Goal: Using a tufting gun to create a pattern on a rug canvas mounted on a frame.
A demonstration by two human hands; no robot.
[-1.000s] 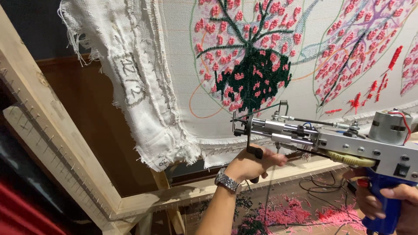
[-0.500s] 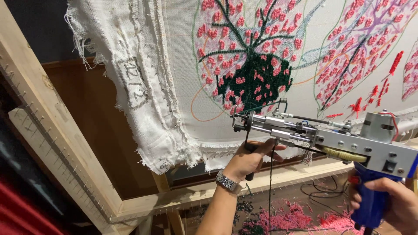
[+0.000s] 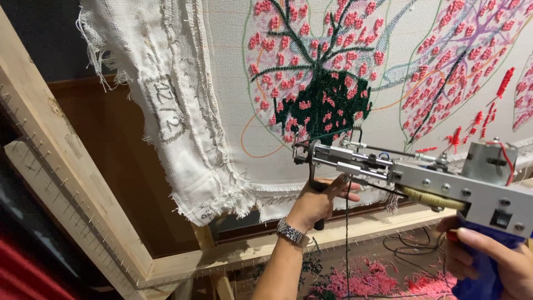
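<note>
I am holding the tufting gun (image 3: 422, 178) level in front of the stretched cloth (image 3: 233, 100), its nose just below the dark green patch (image 3: 333, 105) of the flower pattern. My left hand (image 3: 319, 200) is closing its grip around the black front handle under the nose; my right hand (image 3: 491, 261) is wrapping the blue rear handle. The gun looks like a stiff, fairly heavy metal tool, so I judge both handles are the right places to hold. The cloth is soft and frayed at its edge, pinned on the wooden frame (image 3: 72, 183). A thin yarn strand (image 3: 348, 244) is hanging down, limp.
</note>
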